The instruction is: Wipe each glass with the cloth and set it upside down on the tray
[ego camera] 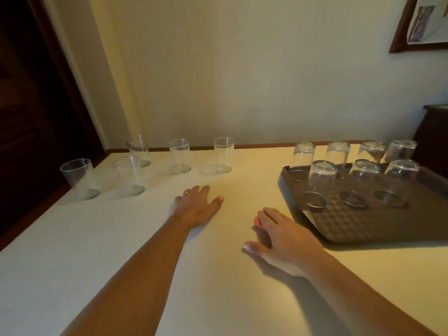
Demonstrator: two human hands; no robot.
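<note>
Seven glasses (322,183) stand inverted on the tray (363,224); five upright glasses (179,155) wait left of it, both hands (197,204) flat, spread.

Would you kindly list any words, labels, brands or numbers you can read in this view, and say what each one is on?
There are none to read.
Glasses on the table and on the tray: plain, no marks visible.
Tray: only a woven texture.
Framed picture on the wall: any print is too blurred to tell.
Pink thing under the right hand: mostly hidden.
</note>
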